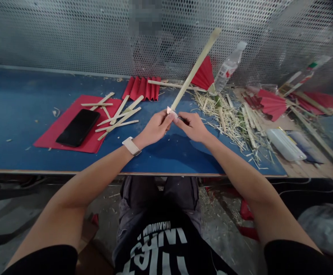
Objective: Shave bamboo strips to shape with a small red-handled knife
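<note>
A long pale bamboo strip [196, 68] slants up and right from between my hands, over the blue tabletop. My left hand [158, 125], with a white band on its wrist, is closed in a pinch at the strip's lower end. Fingers bent, my right hand [193, 125] meets the left at the same end, its thumb close to the left thumb. A small whitish piece [171, 111] shows at the fingertips; whether it is paper, tape or part of the strip I cannot tell. The fingers hide the strip's bottom end.
Left lie red paper [47, 139], a black phone [78, 128] and several short bamboo strips [120, 118]. Behind are pleated red paper [140, 88] and a perforated metal screen [83, 42]. Right are bamboo shavings [232, 126], a plastic bottle [229, 68], red paper fans [273, 105] and a whitish case [285, 144].
</note>
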Action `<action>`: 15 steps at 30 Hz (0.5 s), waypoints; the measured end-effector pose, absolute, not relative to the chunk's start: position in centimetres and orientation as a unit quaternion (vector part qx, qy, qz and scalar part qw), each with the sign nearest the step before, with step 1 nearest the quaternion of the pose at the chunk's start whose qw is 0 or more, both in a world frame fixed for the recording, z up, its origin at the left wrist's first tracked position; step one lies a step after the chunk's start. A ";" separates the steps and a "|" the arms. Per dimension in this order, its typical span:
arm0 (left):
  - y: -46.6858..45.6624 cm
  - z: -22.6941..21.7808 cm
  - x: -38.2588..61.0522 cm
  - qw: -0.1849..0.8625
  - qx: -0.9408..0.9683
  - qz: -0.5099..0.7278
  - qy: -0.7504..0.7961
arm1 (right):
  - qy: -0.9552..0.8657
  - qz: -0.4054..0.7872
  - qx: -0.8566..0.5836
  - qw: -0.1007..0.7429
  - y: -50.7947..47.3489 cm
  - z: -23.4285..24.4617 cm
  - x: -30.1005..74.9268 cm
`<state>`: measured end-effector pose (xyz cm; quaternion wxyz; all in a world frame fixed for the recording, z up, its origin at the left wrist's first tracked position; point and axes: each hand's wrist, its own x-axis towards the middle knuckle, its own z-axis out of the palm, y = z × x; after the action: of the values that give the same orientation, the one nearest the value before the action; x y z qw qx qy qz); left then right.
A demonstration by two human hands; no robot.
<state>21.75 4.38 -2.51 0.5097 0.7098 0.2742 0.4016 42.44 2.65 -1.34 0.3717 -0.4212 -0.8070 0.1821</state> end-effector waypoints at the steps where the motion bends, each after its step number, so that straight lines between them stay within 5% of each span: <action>1: 4.4 -2.5 21.7 0.500 0.719 0.402 0.267 | -0.813 0.195 -0.410 0.364 2.6 -1.1 42.6; 15: 3.9 -1.9 21.4 0.476 0.756 0.380 0.239 | -0.817 0.276 -0.360 0.356 2.4 -0.6 43.4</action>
<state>21.42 3.91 -1.95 0.4765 0.7560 0.2393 0.3797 43.38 2.36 -0.61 0.3557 -0.3602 -0.8171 0.2759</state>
